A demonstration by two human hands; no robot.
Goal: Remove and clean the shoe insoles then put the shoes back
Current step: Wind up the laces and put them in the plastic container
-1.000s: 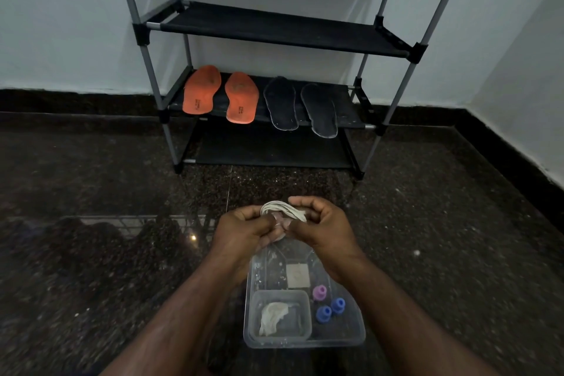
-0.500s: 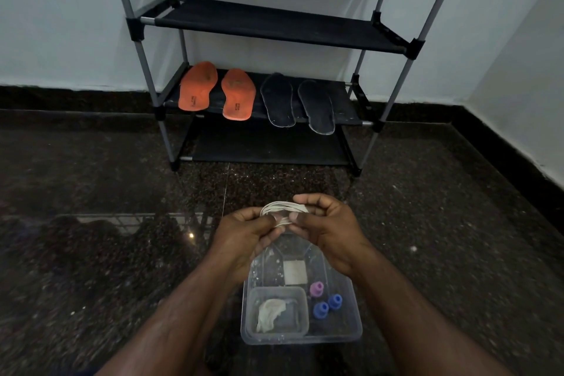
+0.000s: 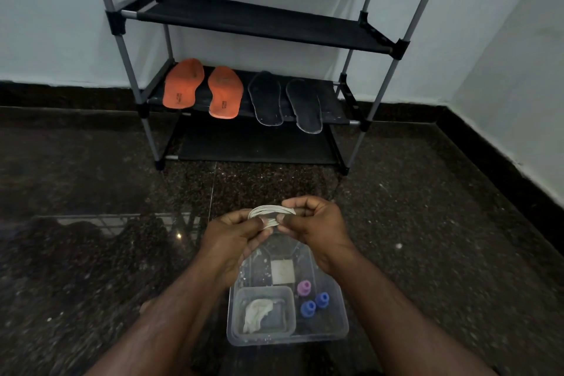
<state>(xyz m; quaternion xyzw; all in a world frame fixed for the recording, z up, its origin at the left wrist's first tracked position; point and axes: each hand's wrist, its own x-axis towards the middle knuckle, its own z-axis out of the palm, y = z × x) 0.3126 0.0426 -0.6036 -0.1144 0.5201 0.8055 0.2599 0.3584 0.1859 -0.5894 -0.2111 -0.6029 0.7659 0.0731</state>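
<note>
Your two forearms reach in from the bottom edge and meet above the far end of a clear plastic container (image 3: 341, 328) that sits on the dark speckled floor (image 3: 427, 223). Your left hand (image 3: 235, 235) and right hand (image 3: 317, 223) face each other, knuckles up, fingers curled, and between them they pinch a twisted white cloth (image 3: 270, 212) that arches from one set of fingertips to the other, so both grips are closed tight on it. Inside the container, a smaller clear tub (image 3: 264, 311) holds a second crumpled white cloth (image 3: 256, 313); beside it lie a pink cap (image 3: 304, 287) and two blue caps (image 3: 314, 305), with a pale square piece (image 3: 282, 272) further in. Well beyond your hands, a metal-framed shoe rack (image 3: 393, 49) stands against the wall. On its middle shelf lie two orange insoles (image 3: 203, 87) on the left and two black insoles (image 3: 285, 101) to their right, all four side by side, heels toward you.
</note>
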